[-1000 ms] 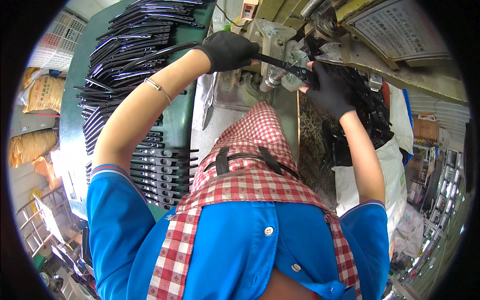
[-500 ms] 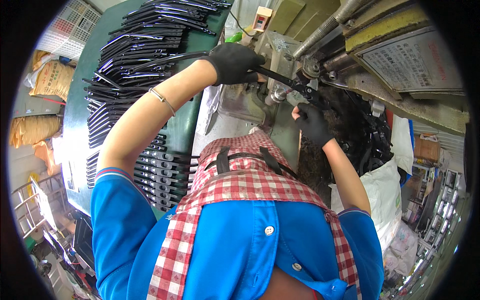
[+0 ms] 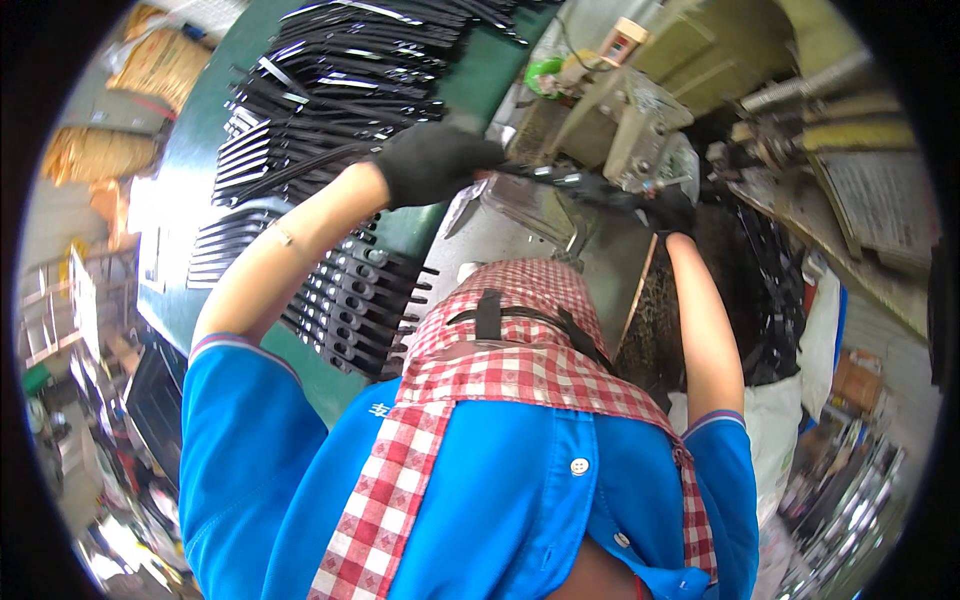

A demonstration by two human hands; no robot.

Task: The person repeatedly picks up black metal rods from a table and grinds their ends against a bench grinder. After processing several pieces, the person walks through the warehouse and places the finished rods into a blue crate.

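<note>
My left hand (image 3: pixel 437 165), in a black glove, is closed round a long, thin black metal bar (image 3: pixel 560 180). The bar reaches across in front of the machine, and its right part is smeared by motion. At that right end my right hand (image 3: pixel 668 212), also gloved in black, is closed on the bar, though its fingers are blurred. To the left, many similar black bars (image 3: pixel 350 95) lie in rows on a green tabletop (image 3: pixel 205 165). Closer to me is a stack of bars with flat, holed ends (image 3: pixel 352 300).
A greasy metal machine (image 3: pixel 645 125) stands beyond my hands, with a plate-covered housing (image 3: pixel 880 205) at right. Black parts fill the area round a white sack (image 3: pixel 770 430) at my right. A small red-and-cream box (image 3: pixel 622 42) sits at the back.
The view has shifted, and the machine appears farther right. Both hands have brought the bar away from the machine's round metal fitting; my right hand has moved up to the bar's end.
</note>
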